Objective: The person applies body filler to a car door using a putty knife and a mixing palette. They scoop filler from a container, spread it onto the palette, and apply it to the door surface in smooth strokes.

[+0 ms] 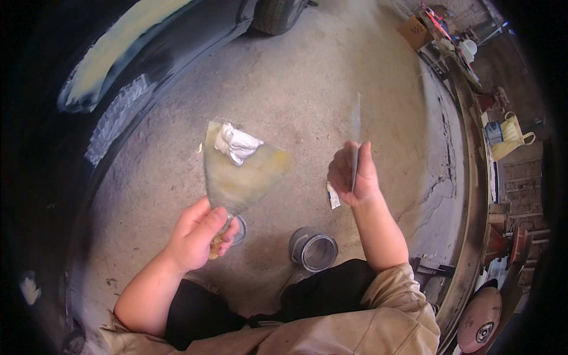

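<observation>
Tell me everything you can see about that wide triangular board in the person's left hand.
The wide, fan-shaped flat board looks thin and smooth, smeared yellowish-green. It narrows to a point where the left hand grips it, and it is held roughly level above the concrete floor. A white lump of putty sits near its broad far edge.

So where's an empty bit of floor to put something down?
Bare floor lies between the car and the cluttered bench. It's crowded below: a can, a lid, the left hand with its board, and the right hand.
</observation>
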{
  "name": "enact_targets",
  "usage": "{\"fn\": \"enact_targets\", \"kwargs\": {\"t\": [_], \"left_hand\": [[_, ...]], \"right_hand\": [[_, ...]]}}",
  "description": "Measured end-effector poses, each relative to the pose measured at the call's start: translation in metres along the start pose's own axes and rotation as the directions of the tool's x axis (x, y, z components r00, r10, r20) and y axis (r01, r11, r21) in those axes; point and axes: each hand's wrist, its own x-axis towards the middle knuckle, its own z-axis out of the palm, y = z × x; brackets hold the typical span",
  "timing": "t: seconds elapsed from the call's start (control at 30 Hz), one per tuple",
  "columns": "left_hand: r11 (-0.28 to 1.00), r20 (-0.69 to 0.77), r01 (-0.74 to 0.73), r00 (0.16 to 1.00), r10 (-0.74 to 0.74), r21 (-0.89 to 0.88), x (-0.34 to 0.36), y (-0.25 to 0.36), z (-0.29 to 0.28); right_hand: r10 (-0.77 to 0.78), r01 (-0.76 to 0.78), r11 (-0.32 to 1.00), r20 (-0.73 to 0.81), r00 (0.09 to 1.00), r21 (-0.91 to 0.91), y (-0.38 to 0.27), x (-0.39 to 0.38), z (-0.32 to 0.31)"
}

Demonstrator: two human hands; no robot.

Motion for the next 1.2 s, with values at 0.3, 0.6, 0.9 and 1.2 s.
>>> {"fn": "enact_targets", "kwargs": {"t": [0.3,0.6,0.9,1.2], "left_hand": [[0.988,0.181,-0.009,0.983,-0.019,0.153,0.003,-0.003,0.006],[0.988,0.296,-0.054,0.955,0.010,0.141,0.005,-0.003,0.002],[0.995,0.214,0.096,0.973,-0.089,-0.024,-0.003,-0.001,-0.001],[0.997,0.015,0.075,0.997,-0.075,-0.006,0.000,0.000,-0.009]], "right_hand": [[0.424,-0.666,0.545,0.518,0.743,0.509,0.052,-0.002,0.011],[0.628,-0.801,0.526,0.504,0.592,0.286,0.066,-0.006,0.009],[0.454,-0.548,0.812,-0.372,0.810,-0.202,0.069,0.015,0.013],[-0.134,-0.018,0.843,-0.242,0.961,-0.538,0.043,0.024,-0.024]]}}
